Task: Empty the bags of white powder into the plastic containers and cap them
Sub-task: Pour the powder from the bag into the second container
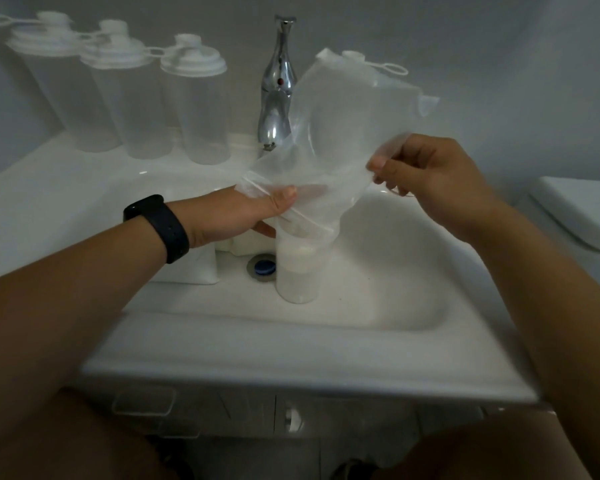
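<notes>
The left hand [243, 213] is pinching the mouth end of a clear plastic bag [329, 140] between thumb and fingers, holding it down against the rim of an open container [300, 271]. The right hand [426, 174] is pinching the side of the same bag higher up, lifting its far end so the bag is sloping down towards the container. The bag is looking nearly see-through, so most of its powder seems to be out already.

The container is standing upright in the sink [378, 271], just beside the drain [262, 266], and white powder is filling it to well over half. Its cap is not on it; what looks like a lid [355, 57] is showing behind the raised bag, though that is hard to tell for sure.

Under the left wrist, more bags of white powder [194, 268] are sitting in the basin, still full. Along the ledge behind the tap [278, 84], three capped containers [132, 84] are standing in a row, looking empty.

By my reckoning, one pour is finishing, capping this container is next, and several bags and containers are waiting.
</notes>
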Demonstrator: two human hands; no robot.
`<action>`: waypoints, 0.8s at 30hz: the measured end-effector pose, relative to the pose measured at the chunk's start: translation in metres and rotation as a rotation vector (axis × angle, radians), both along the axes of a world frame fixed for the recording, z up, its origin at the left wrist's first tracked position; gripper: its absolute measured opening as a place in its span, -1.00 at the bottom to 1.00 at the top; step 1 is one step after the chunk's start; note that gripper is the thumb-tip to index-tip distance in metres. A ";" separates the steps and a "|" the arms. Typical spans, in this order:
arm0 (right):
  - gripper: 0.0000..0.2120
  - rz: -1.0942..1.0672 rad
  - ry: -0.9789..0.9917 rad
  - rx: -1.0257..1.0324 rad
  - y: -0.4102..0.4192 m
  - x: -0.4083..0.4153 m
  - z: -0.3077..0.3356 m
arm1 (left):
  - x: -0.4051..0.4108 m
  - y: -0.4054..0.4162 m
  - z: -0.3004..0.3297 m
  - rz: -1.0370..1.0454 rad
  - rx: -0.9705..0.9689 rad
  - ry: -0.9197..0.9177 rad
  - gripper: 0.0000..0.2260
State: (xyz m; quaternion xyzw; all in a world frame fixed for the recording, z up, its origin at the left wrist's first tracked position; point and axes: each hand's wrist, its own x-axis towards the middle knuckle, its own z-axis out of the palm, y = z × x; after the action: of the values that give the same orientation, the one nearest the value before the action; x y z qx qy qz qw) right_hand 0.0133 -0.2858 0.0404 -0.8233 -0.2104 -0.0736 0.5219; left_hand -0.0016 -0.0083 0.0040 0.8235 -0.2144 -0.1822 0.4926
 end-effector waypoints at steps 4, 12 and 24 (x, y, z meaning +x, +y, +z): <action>-0.91 0.048 -0.027 -0.064 0.006 -0.004 -0.005 | -0.002 -0.002 -0.001 -0.017 -0.015 -0.005 -0.61; -0.91 0.057 -0.061 -0.059 0.005 -0.003 -0.005 | 0.000 -0.002 -0.003 -0.001 -0.045 -0.006 -0.56; -0.91 0.007 -0.161 -0.088 0.004 0.001 -0.007 | 0.000 -0.001 -0.004 0.003 -0.056 -0.037 -0.60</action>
State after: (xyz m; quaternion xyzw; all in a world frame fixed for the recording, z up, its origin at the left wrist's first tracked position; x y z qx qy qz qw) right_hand 0.0144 -0.2819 0.0335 -0.8363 -0.2575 -0.1285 0.4667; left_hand -0.0012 -0.0092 -0.0002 0.8131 -0.2271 -0.1601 0.5116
